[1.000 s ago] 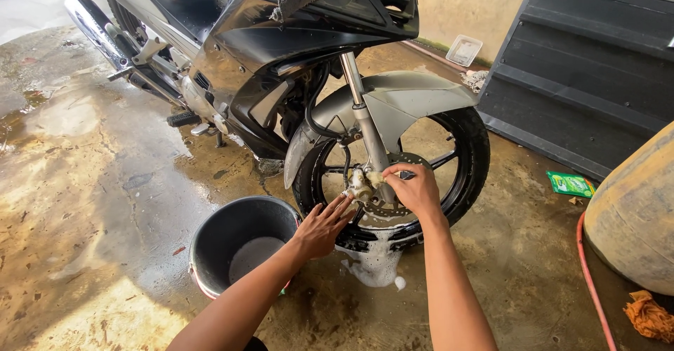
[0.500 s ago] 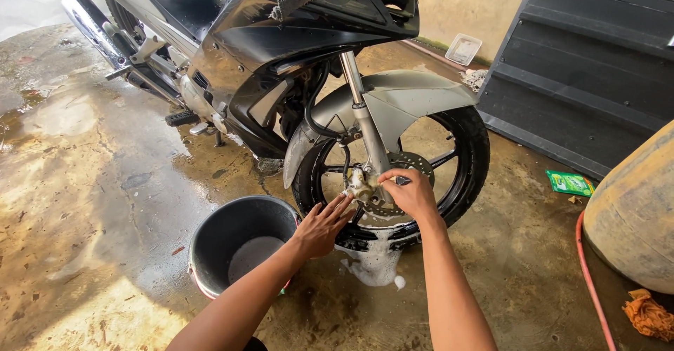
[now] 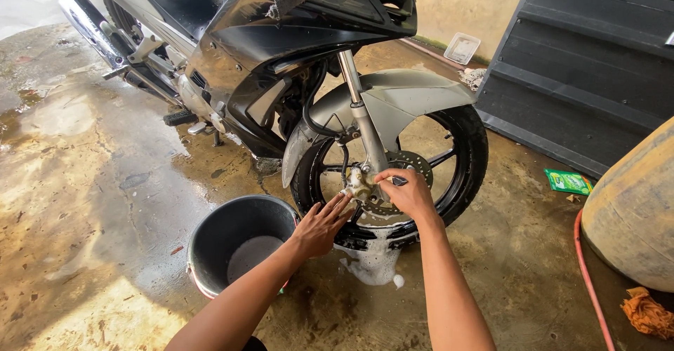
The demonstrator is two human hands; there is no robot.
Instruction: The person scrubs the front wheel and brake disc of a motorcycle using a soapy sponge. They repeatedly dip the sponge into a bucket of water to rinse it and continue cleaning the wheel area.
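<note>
A dark grey motorcycle [image 3: 295,56] stands on wet concrete, its front wheel [image 3: 467,147] turned toward me. My left hand [image 3: 319,226] rests open, fingers spread, against the lower left of the tyre and rim. My right hand [image 3: 408,193] is curled at the brake disc [image 3: 414,163] beside the golden caliper [image 3: 359,182], its fingers pinching a small dark item [image 3: 399,180] that is too small to identify. White soap foam [image 3: 375,263] lies on the floor under the wheel.
A black bucket [image 3: 210,242] with a little water stands left of the wheel. A black ramp-like panel [image 3: 583,77] lies at the right, with a green sachet [image 3: 569,181], a red hose [image 3: 586,281], a large tan drum [image 3: 632,210] and an orange rag [image 3: 647,312] nearby.
My right hand has shifted slightly on the brake disc. The left hand stays pressed on the wheel.
</note>
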